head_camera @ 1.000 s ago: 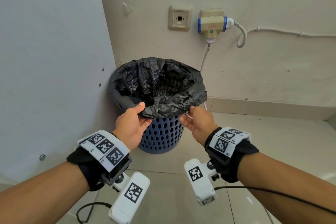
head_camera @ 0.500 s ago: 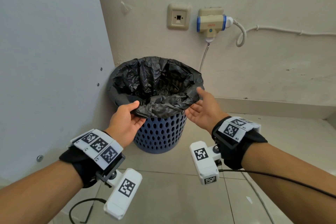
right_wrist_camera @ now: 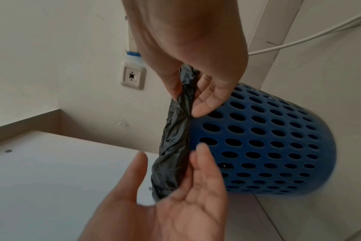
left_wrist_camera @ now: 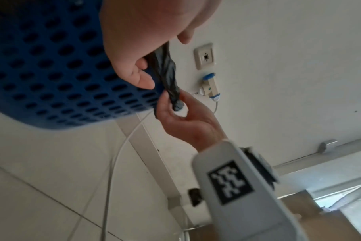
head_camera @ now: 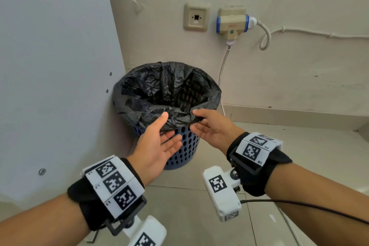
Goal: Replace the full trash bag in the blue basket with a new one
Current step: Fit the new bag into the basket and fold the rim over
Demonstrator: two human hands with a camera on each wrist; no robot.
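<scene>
A blue perforated basket [head_camera: 185,146] stands on the floor in a corner, lined with a black trash bag [head_camera: 165,90] whose edge is folded over the rim. My right hand [head_camera: 193,119] pinches the bag's front edge between thumb and fingers; in the right wrist view this pinch [right_wrist_camera: 188,97] sits on the bag's edge [right_wrist_camera: 175,138] beside the basket wall [right_wrist_camera: 268,138]. My left hand [head_camera: 171,128] is open just left of it, thumb raised, straight fingers [right_wrist_camera: 196,171] lying against the bag's fold. The bag's inside looks dark; its contents are hidden.
A grey panel [head_camera: 50,66] stands close on the basket's left. The wall behind carries a socket plate [head_camera: 196,17] and a plugged adapter [head_camera: 232,25], with a white cable [head_camera: 221,78] hanging beside the basket. Tiled floor [head_camera: 199,195] spreads to the front and right.
My right hand has moved left from the rim's right side to the front edge and pinched the bag. My left hand has let go of that edge and opened.
</scene>
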